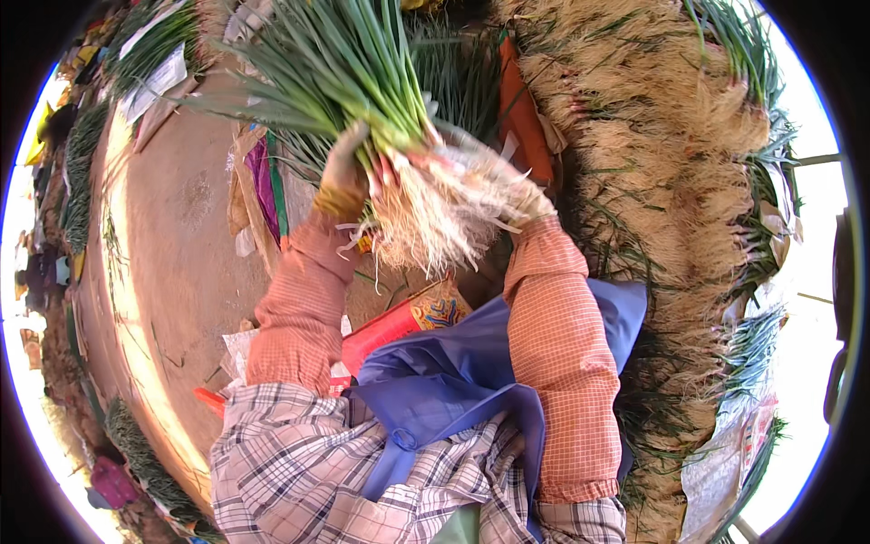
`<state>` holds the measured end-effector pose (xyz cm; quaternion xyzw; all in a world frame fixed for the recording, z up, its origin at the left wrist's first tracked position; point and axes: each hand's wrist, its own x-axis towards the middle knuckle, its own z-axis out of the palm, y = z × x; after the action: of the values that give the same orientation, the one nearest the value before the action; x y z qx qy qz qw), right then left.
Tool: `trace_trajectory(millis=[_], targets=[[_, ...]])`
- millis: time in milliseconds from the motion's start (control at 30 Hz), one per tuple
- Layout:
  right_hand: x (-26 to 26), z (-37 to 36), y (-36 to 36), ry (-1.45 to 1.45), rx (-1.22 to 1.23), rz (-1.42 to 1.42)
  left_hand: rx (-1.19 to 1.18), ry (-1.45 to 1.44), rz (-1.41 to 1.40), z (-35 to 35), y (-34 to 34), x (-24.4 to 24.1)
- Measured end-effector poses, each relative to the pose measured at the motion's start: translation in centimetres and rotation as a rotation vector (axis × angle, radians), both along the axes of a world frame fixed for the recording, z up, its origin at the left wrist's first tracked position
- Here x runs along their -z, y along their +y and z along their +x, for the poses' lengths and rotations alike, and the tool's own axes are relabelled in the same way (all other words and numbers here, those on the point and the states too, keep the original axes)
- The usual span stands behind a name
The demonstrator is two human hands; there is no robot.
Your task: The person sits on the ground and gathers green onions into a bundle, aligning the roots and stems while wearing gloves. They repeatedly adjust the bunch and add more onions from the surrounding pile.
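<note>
A thick bunch of green onions point(380, 115) is held up before me, its green leaves pointing away and its pale, stringy roots hanging toward me. My left hand point(345, 163), in a soiled glove with a yellowish cuff, grips the left side of the bunch where leaves meet stems. On the right, my right hand point(493, 170), gloved and blurred by motion, lies against the stems and roots; its fingers are partly hidden. Orange checked sleeves cover both forearms, and a blue apron point(442, 360) covers my front.
A long heap of onions point(666, 170), roots outward, runs along the right. More green leaves point(455, 81) lie beyond the bunch, beside an orange sack point(523, 115). A red printed bag point(387, 333) is near my lap. Bare floor point(190, 204) shows at left, with further onion piles point(139, 449) past it.
</note>
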<state>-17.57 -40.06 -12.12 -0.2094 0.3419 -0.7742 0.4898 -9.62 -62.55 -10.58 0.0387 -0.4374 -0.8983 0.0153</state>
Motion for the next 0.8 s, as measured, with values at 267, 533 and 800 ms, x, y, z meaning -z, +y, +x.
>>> trace_trajectory(millis=[267, 533, 800], targets=[[11.4, 5.1, -0.9, 0.121, 0.119, 1.246, -0.388, -0.624, 0.105, 4.2, 1.7, 15.8], [13.6, 3.6, 0.8, 0.38, -0.042, 1.467, -0.273, -0.687, -0.358, -2.0, 3.4, 19.6], [8.6, 4.0, 0.3, 0.599, -0.027, 1.354, -0.284, -0.784, -0.101, 1.1, 4.5, 13.4]])
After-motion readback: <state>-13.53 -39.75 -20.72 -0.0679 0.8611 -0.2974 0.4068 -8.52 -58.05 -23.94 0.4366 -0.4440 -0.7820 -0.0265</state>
